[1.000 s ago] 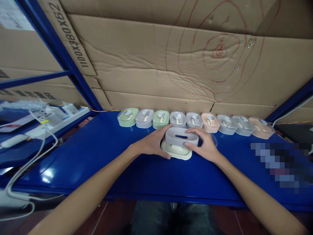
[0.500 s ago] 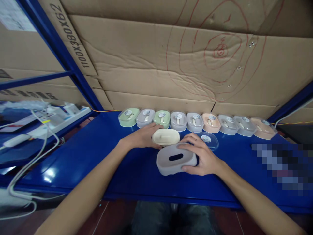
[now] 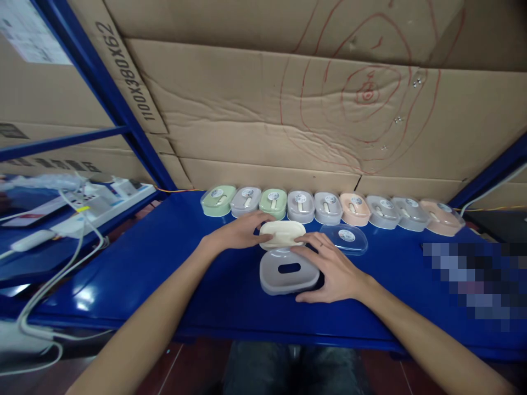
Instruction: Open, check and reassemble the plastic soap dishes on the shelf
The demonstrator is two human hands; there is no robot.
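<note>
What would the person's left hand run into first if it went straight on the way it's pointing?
Most likely the cream tray: the left hand seems to grip its left end. The right hand, near its right end, would probably come next, though depth is hard to judge.

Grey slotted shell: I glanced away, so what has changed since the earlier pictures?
The grey shell has come from over the cream tray, nearer the camera; the left hand has shifted the tray farther away. The right hand now reaches to the tray. The row of boxes stayed put.
</note>
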